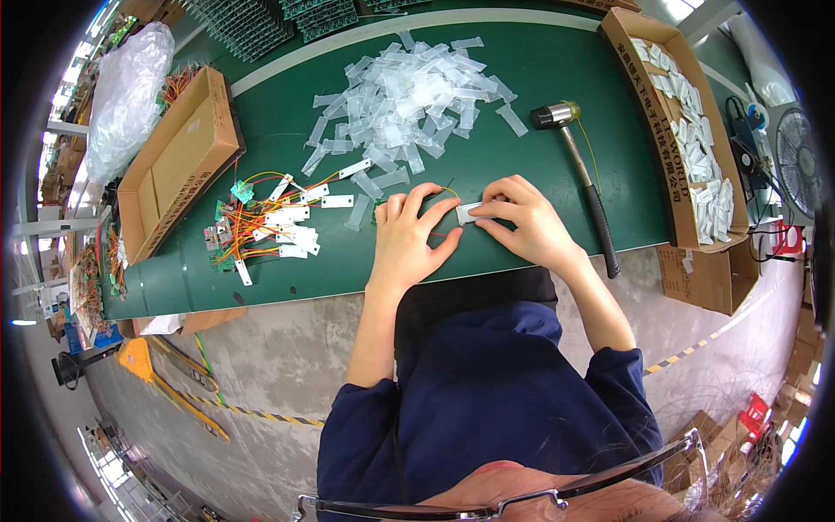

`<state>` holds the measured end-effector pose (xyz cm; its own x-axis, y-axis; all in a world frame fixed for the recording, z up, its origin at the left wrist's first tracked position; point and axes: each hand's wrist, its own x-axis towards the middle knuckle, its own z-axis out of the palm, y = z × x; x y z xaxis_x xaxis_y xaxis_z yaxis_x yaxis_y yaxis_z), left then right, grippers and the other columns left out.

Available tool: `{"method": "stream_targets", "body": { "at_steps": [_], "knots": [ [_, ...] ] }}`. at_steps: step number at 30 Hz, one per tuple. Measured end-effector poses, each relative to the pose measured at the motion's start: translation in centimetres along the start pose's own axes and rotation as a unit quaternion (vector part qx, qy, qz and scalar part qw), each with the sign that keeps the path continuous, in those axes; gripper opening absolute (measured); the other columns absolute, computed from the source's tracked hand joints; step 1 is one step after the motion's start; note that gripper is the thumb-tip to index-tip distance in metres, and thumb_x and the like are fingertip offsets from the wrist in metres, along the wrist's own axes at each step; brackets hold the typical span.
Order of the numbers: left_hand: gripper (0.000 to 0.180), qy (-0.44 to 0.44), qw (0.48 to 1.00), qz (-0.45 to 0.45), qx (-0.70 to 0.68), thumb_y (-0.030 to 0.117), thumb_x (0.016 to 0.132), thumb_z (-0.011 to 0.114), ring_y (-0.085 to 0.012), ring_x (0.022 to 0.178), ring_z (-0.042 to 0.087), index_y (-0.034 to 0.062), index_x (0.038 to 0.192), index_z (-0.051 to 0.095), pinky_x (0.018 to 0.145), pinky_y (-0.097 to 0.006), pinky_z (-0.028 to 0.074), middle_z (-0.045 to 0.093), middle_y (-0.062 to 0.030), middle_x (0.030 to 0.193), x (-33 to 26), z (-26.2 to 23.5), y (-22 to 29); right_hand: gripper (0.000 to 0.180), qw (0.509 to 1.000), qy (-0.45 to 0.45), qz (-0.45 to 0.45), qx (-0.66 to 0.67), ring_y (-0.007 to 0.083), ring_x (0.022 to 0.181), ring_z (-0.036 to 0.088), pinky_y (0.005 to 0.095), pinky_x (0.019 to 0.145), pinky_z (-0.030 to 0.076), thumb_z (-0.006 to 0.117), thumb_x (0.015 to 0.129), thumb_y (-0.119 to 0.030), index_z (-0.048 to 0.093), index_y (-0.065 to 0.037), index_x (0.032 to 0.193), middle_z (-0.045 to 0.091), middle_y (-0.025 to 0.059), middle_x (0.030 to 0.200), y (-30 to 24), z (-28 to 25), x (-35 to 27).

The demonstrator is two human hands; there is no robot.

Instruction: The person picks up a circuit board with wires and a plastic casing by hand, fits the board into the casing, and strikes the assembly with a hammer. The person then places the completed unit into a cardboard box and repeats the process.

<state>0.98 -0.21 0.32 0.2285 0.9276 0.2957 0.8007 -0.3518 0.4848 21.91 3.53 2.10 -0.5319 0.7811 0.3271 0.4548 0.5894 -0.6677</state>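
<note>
Near the front edge of the green table, my right hand (531, 224) pinches a small white plastic piece (468, 212) between thumb and fingertips. My left hand (405, 233) is curled just left of it, with its index fingertip close to the piece's left end. A bit of green circuit board (378, 210) peeks out beneath the left fingers, and thin yellow and red wires come out around them; most of that board is hidden. Left of this hand lies a cluster of white plastic pieces (294, 235) joined by red and yellow wires to small green boards (243, 192).
Clear plastic sleeves (409, 96) are heaped beyond my hands. A black-handled hammer (581, 170) lies to the right, beside a cardboard tray (648, 109) of white pieces. Another cardboard tray (178, 161) stands tilted at the left. A fan (796, 150) is at the far right.
</note>
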Motion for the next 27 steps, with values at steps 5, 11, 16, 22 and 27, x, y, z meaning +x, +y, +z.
{"method": "stream_targets", "body": {
  "at_steps": [5,11,16,22,27],
  "knots": [
    [0.037,-0.005,1.000,-0.003,-0.004,0.024,0.073,0.076,-0.0222,0.105,0.047,0.0224,0.109,0.068,0.091,-0.037,0.034,0.055,0.0026,0.122,0.1,-0.1,0.0,0.018,0.997,-0.010,0.051,0.061,0.0210,0.085,0.056,0.0325,0.073,0.048,0.074,0.077,-0.006,0.074,-0.009,0.094,0.059,0.0037,0.093,1.0,0.8,0.0],
    [0.037,-0.003,1.000,-0.005,-0.005,0.025,0.073,0.076,-0.0220,0.105,0.047,0.0227,0.109,0.068,0.092,-0.037,0.034,0.055,0.0030,0.122,0.0,0.0,-0.2,0.017,0.991,-0.038,0.088,0.090,0.0201,0.085,0.056,0.0326,0.074,0.048,0.073,0.078,-0.005,0.075,-0.009,0.094,0.059,0.0041,0.095,1.1,0.6,0.3],
    [0.037,-0.005,1.000,-0.005,-0.007,0.025,0.073,0.076,-0.0219,0.105,0.047,0.0227,0.109,0.068,0.092,-0.037,0.034,0.054,0.0032,0.122,0.2,0.1,0.0,0.021,0.987,-0.051,0.105,0.110,0.0228,0.093,0.058,0.0333,0.079,0.049,0.071,0.079,-0.003,0.073,-0.008,0.099,0.060,0.0059,0.099,1.1,0.0,0.4],
    [0.036,-0.003,1.000,-0.010,-0.005,0.025,0.073,0.076,-0.0223,0.105,0.047,0.0223,0.108,0.068,0.092,-0.037,0.034,0.055,0.0031,0.121,-0.3,-0.1,-0.3,0.023,0.971,0.155,0.181,0.010,0.0290,0.104,0.057,0.0374,0.087,0.048,0.066,0.082,-0.002,0.069,-0.006,0.105,0.059,0.0109,0.110,0.3,-3.3,-3.1],
    [0.035,0.001,1.000,-0.001,-0.010,0.026,0.074,0.076,-0.0227,0.105,0.047,0.0226,0.108,0.068,0.092,-0.037,0.034,0.054,0.0028,0.121,-0.1,0.1,-0.1,0.039,0.867,0.123,0.261,-0.407,0.0347,0.102,0.055,0.0420,0.091,0.045,0.064,0.089,-0.018,0.055,0.002,0.122,0.057,0.0149,0.110,1.7,-4.3,-8.8]
  ]
}}
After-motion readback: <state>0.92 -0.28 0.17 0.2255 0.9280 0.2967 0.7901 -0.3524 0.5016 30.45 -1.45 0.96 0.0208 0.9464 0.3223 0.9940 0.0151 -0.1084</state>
